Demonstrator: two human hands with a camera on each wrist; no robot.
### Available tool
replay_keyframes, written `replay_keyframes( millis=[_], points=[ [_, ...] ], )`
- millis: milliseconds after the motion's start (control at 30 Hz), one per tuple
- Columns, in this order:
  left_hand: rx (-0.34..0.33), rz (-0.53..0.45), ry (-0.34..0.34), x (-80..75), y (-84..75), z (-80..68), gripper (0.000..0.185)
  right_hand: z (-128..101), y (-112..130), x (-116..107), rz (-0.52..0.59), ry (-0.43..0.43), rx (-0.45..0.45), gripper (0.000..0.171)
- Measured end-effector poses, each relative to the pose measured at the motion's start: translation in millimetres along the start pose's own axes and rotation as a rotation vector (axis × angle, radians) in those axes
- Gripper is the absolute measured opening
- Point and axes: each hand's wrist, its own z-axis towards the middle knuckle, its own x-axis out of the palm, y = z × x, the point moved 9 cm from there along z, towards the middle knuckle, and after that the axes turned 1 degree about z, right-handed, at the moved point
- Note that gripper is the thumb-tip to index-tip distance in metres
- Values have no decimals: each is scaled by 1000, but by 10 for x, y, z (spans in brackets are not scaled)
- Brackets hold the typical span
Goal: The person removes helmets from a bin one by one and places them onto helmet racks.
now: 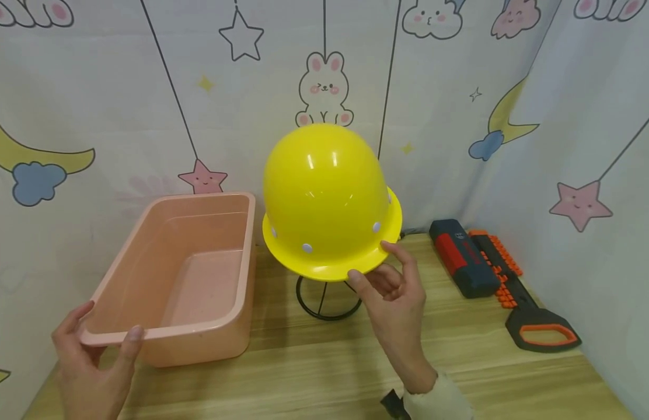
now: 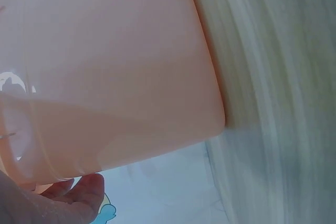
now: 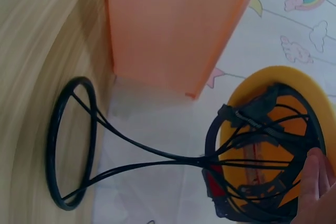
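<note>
A glossy yellow hard hat point(image 1: 324, 192) sits on a black wire stand point(image 1: 328, 318), its brim toward me. My right hand point(image 1: 395, 297) grips the front right of the brim with thumb and fingers. From the right wrist view, the stand's wires reach up inside the hat, among the dark straps point(image 3: 257, 114) of its lining. To the left stands a pink plastic basin point(image 1: 198, 347). My left hand point(image 1: 96, 364) holds the basin's near left corner, thumb over the rim; the left wrist view shows fingertips point(image 2: 90, 187) beside its outer wall.
On the right of the wooden table point(image 1: 303, 385) lie a dark blue and red case point(image 1: 463, 259) and a black and orange tool with a looped handle point(image 1: 545, 329). A white curtain point(image 1: 429, 87) with cartoon prints hangs behind and along the sides.
</note>
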Motion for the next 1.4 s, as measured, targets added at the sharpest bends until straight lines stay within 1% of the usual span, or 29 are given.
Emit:
replay_keyframes(
  millis=[100, 167, 267, 400, 533, 600, 667, 833, 967, 1133, 1400],
  points=[
    [-13, 8, 3, 2, 12, -4, 82, -23, -13, -9, -14, -12, 3, 63],
    [-15, 9, 2, 5, 7, -8, 82, -60, -49, -19, -23, -34, 30, 63],
    [-22, 15, 7, 12, 25, -14, 82, -133, -95, -23, 1, -60, 45, 64],
    [-19, 5, 10, 17, 30, -17, 82, -220, -112, -7, 18, -72, 6, 65],
    [-12, -2, 7, 14, 26, -22, 80, -286, -141, 7, -20, -78, -11, 64],
    [-11, -4, 8, 15, 26, -24, 80, -308, -178, 12, -39, -77, 2, 63],
    [-10, -6, 11, 21, 25, -22, 81, -316, -222, 18, -37, -73, 19, 63],
    [-7, -5, 14, 38, 14, -21, 81, -298, -332, 8, -8, -65, 73, 64],
    [-9, -6, 17, 41, 16, -24, 81, -300, -359, -7, 22, -53, 82, 65],
    [-5, -13, 19, 37, 20, -17, 81, -314, -325, -16, 95, -33, 42, 65],
    [-10, -6, 19, 33, 26, -16, 80, -290, -190, -30, 177, 12, -72, 66]
  ],
)
